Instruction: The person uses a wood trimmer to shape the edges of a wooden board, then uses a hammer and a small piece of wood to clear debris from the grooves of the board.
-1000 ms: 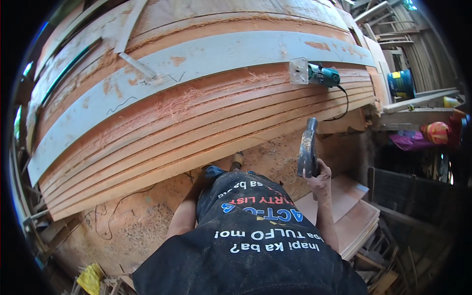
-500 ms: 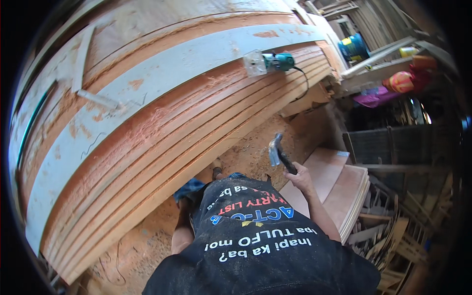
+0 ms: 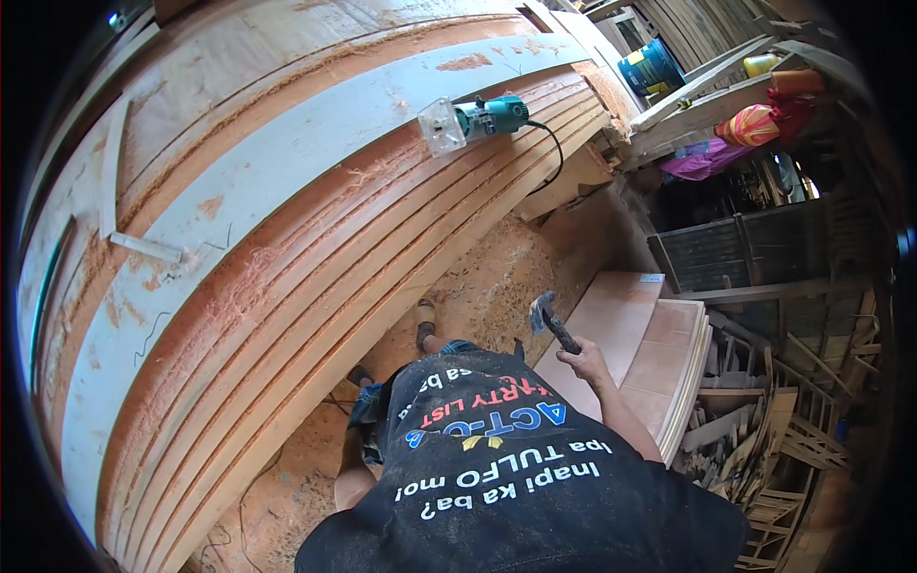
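My right hand (image 3: 586, 364) is closed around the dark handle of a claw hammer (image 3: 555, 328), held out beside my body with its metal head up and away from me. The hammer touches nothing else and hangs over the dusty floor by a stack of flat wooden panels (image 3: 659, 349). My left forearm (image 3: 354, 480) hangs down beside my dark shirt; its hand is in shadow near my shorts, and the fingers cannot be made out.
Across the left runs a long workbench (image 3: 315, 315) with curved, grooved wood, a pale curved template (image 3: 315, 124) and sawdust. A green corded router (image 3: 492, 116) lies on it. Scrap wood (image 3: 735, 439) piles up at the right. A blue bucket (image 3: 651, 67) stands at the far right.
The view has shifted, so the bench and router sit further left and my feet show more. My right hand keeps its hold on the hammer, whose head is a little lower.
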Motion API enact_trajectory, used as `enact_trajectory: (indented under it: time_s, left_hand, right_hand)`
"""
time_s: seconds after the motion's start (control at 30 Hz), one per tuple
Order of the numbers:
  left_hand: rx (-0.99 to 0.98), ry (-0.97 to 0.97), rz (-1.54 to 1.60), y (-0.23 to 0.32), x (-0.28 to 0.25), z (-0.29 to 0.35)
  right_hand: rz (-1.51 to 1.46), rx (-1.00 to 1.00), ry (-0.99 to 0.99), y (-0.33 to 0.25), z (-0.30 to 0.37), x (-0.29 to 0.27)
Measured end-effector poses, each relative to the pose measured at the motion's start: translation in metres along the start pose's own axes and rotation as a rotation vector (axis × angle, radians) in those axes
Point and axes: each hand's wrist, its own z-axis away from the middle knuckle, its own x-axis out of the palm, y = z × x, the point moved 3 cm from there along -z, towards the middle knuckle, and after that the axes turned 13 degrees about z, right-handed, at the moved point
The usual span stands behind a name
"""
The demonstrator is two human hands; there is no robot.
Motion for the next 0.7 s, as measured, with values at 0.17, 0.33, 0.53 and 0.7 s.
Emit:
enact_trajectory:
  time_s: [0.17,0.33,0.53,0.7]
  left_hand:
    - [-0.045,0.034,-0.02,0.002,0.011,0.013]
    - [-0.069,0.08,-0.03,0.038,0.039,0.014]
    - [-0.037,0.094,-0.034,0.11,0.095,-0.005]
    - [0.043,0.054,-0.05,0.185,0.136,-0.043]
  right_hand:
    - [-0.071,-0.046,-0.018,0.018,-0.039,-0.004]
    - [-0.003,-0.079,-0.054,0.053,-0.091,-0.013]
    - [0.007,-0.083,-0.091,0.101,-0.145,-0.047]
    - [-0.005,0.023,-0.082,0.15,-0.172,-0.085]
